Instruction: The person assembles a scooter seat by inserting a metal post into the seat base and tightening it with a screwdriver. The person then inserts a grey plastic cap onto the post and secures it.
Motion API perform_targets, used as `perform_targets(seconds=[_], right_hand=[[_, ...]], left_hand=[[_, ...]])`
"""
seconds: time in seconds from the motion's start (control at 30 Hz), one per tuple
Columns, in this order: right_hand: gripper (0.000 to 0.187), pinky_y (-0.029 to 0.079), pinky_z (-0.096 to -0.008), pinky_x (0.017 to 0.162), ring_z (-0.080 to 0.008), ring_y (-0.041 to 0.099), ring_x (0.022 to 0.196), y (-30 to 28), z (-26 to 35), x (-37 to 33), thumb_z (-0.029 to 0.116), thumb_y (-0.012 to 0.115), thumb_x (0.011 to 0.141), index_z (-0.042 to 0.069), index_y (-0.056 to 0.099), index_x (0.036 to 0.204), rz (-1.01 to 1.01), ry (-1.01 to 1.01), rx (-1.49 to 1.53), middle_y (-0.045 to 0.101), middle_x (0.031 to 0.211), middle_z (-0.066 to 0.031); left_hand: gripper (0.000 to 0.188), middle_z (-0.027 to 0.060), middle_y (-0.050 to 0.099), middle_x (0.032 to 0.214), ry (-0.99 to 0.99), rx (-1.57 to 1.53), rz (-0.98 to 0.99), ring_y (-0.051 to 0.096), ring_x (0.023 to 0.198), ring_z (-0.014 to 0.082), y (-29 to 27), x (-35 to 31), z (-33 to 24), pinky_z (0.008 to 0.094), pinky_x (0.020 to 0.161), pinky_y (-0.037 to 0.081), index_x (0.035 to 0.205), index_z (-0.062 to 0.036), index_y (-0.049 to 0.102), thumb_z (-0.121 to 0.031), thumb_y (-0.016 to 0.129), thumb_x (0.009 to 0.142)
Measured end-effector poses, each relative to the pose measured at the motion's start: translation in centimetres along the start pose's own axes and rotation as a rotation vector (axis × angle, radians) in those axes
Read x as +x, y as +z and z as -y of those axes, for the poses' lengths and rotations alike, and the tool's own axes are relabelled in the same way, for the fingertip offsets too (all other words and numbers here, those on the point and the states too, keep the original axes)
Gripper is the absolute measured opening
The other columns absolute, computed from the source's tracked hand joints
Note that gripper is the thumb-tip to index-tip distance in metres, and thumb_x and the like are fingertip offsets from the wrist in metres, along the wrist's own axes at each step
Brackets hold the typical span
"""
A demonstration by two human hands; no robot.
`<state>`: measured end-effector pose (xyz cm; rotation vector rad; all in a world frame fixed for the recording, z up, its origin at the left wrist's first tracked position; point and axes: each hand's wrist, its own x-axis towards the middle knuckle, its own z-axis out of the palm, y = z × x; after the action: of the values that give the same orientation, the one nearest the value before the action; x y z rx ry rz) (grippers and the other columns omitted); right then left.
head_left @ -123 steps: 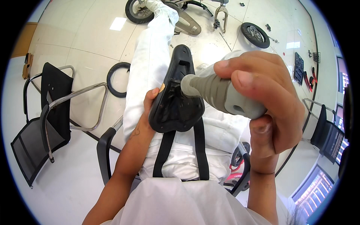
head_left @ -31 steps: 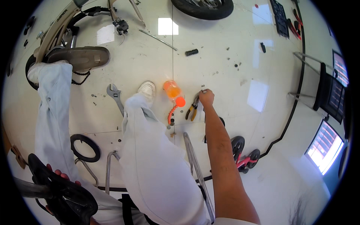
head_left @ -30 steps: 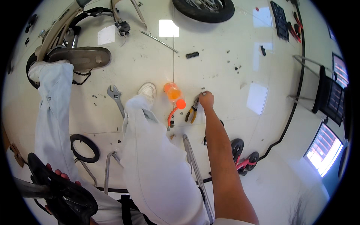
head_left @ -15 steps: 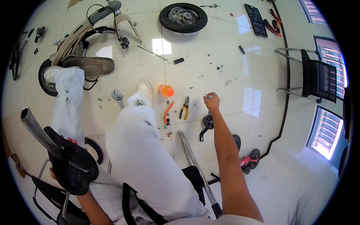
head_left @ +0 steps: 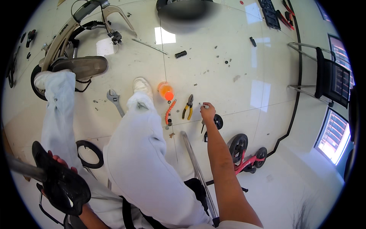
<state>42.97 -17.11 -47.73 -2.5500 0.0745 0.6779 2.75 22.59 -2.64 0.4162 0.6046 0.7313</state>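
Observation:
My left hand (head_left: 61, 162) is wrapped round the underside of a black bike saddle (head_left: 70, 187), whose metal seat post (head_left: 24, 168) sticks out toward the left edge. My right hand (head_left: 207, 113) is closed, held out over the floor beside the pliers (head_left: 188, 107) with yellow-black handles. A small silvery piece shows at its fingers, and a thin dark shaft (head_left: 202, 126) pokes out below. What this is cannot be made out. Left of the pliers are an orange bottle (head_left: 166, 91) and an orange beaded strip (head_left: 170, 110).
A beige bike frame (head_left: 61, 45) lies at the upper left, under my left foot. An adjustable wrench (head_left: 115, 102), a black grip (head_left: 180, 54), a metal rod (head_left: 149, 46) and small hardware are scattered about. A pink balance bike (head_left: 248, 162) and a chair (head_left: 331, 76) stand right.
My right hand has drawn back toward me and slightly left. The saddle has moved lower and left, its post now pointing more sideways. The whole view has shifted a little.

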Motion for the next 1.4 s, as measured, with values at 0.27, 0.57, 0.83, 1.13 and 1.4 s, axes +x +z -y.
perform_targets(seconds=[0.27,0.57,0.83,1.13,1.4], right_hand=[[0.026,0.055,-0.041,0.074,-0.034,0.07,0.078,2.5,7.5,4.6,0.02,0.08,0.077,0.007,0.073,0.098,-0.048,-0.168,-0.142,0.073,0.083,-0.018],[0.038,0.055,-0.0392,0.072,-0.0288,0.071,0.076,4.8,9.9,6.3,0.019,0.084,0.076,0.006,0.07,0.109,-0.087,-0.136,-0.124,0.075,0.085,-0.0143],[0.028,0.054,-0.031,0.071,-0.0174,0.066,0.071,1.2,12.5,2.6,0.01,0.083,0.077,0.002,0.069,0.1,-0.022,-0.142,0.154,0.071,0.077,-0.0083],[0.015,0.053,-0.0254,0.075,-0.0106,0.064,0.081,-14.8,27.9,-13.8,0.004,0.078,0.084,-0.002,0.07,0.095,0.314,-0.38,0.542,0.07,0.085,-0.0045],[0.014,0.054,-0.0241,0.074,-0.0084,0.064,0.079,-28.3,36.1,-29.4,0.004,0.079,0.086,0.0,0.071,0.097,0.469,-0.697,0.546,0.071,0.088,-0.0031]], left_hand=[[0.105,0.0134,0.03,0.157,-0.092,0.025,-0.13,0.033,0.147,0.0291,0.1,0.0,-1.1,0.0656,0.116,0.03,0.162,-0.0134,0.001,-0.015,0.075,0.088],[0.11,0.0128,0.031,0.154,-0.137,0.015,-0.218,0.037,0.144,0.0293,0.2,0.5,-2.5,0.0668,0.116,0.029,0.162,-0.0151,0.0,-0.004,0.077,0.085],[0.106,0.0144,0.029,0.156,-0.072,0.061,-0.153,0.034,0.146,0.0304,0.1,-0.3,-1.5,0.0665,0.116,0.03,0.162,-0.0124,0.0,-0.019,0.076,0.088],[0.106,0.0216,0.038,0.155,0.087,-0.019,0.146,0.04,0.143,0.0364,2.0,-2.0,2.0,0.0614,0.115,0.036,0.16,-0.0025,0.016,-0.057,0.069,0.086],[0.099,0.0316,0.042,0.149,0.207,-0.134,0.208,0.044,0.138,0.0449,4.0,-8.9,2.5,0.0542,0.115,0.039,0.153,0.0015,0.035,-0.069,0.057,0.087]])
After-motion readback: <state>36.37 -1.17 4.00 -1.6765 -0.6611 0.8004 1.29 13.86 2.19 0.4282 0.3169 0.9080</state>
